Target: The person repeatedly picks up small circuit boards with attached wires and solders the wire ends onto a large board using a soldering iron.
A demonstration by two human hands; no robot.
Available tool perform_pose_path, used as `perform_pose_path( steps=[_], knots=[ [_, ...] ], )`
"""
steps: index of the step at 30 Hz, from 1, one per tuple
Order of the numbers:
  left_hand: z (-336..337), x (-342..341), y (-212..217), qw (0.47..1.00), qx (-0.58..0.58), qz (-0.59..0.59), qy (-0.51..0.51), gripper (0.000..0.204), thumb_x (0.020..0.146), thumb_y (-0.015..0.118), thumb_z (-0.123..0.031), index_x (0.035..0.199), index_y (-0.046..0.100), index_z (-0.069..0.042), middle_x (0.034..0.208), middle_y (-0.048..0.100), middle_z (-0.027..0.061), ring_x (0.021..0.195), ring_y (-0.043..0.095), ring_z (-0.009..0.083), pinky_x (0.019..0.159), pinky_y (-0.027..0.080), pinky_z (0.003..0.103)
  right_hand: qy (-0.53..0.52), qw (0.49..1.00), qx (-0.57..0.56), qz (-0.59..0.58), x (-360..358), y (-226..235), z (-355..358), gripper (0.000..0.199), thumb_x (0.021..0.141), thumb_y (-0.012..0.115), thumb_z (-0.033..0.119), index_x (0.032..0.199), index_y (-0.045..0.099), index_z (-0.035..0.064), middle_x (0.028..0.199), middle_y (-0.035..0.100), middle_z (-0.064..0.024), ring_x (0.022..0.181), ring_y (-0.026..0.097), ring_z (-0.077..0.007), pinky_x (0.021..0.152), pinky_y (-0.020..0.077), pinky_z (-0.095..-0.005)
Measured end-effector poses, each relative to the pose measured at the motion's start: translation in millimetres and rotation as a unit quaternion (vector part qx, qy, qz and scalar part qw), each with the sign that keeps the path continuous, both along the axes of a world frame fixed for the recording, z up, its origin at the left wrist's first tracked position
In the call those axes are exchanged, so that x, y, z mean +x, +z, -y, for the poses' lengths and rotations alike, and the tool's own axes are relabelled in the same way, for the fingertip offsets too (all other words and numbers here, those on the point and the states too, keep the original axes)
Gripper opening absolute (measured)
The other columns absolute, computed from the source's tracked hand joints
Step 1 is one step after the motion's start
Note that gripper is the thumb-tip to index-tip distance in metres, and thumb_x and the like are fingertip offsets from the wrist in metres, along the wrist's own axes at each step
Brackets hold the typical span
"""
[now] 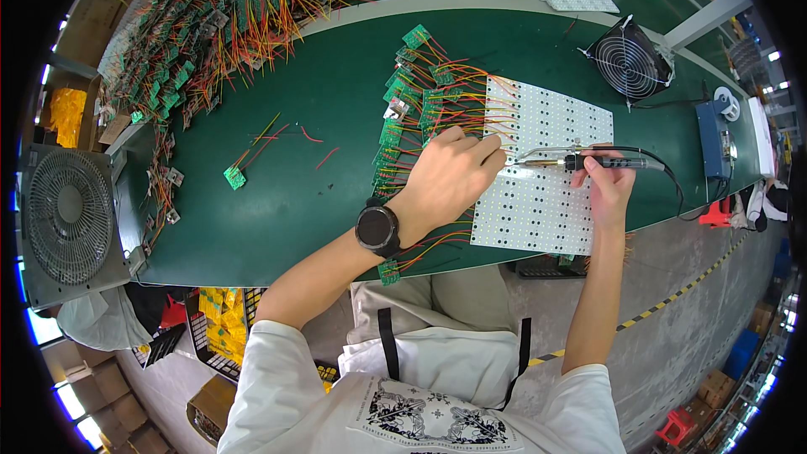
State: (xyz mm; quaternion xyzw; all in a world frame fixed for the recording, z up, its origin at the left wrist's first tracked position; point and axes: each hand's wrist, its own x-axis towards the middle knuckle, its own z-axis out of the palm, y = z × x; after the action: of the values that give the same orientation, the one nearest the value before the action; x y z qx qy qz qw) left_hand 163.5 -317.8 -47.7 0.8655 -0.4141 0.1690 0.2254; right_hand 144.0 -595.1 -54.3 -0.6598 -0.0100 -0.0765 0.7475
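A soldering iron with a thin metal guide tube along its shaft is gripped in my right hand. Its tip points left and meets the white perforated LED panel close to my left fingertips. My left hand, a black watch on its wrist, is closed in a pinch over the panel's left edge; what the fingers hold is hidden. Small green circuit boards are lined up left of the panel, their red and yellow wires running onto its edge. Some boards lie under my left hand and forearm.
A big heap of wired circuit boards fills the far left. One loose board lies beside wire scraps. A black fan and blue soldering station stand right; a grey fan stands left. The iron's cable loops right.
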Motion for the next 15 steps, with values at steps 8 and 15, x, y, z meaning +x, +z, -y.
perform_pose_path(
  steps=[8,15],
  knots=[
    [-0.1,0.1,0.6,1.000,0.003,-0.008,0.000,0.009,0.079,0.063,-0.010,0.085,0.060,-0.006,0.081,0.056,0.0043,0.071,0.060,0.0196,0.067,0.044,0.034,0.002,1.000,-0.002,0.001,0.5,0.1,-1.2,0.018,0.082,0.067,0.004,0.094,0.062,-0.0081,0.079,0.064,-0.0130,0.057,0.061,-0.0190,0.053,0.0478,-0.0293],
    [-0.1,0.0,0.2,1.000,-0.006,0.000,-0.002,0.008,0.078,0.062,-0.009,0.086,0.060,-0.006,0.081,0.056,0.0043,0.071,0.060,0.0195,0.067,0.044,0.033,0.007,1.000,-0.013,0.005,1.1,-4.5,1.3,0.017,0.082,0.068,0.004,0.094,0.062,-0.0074,0.078,0.064,-0.0123,0.056,0.061,-0.0188,0.053,0.0477,-0.0290]
  ],
)
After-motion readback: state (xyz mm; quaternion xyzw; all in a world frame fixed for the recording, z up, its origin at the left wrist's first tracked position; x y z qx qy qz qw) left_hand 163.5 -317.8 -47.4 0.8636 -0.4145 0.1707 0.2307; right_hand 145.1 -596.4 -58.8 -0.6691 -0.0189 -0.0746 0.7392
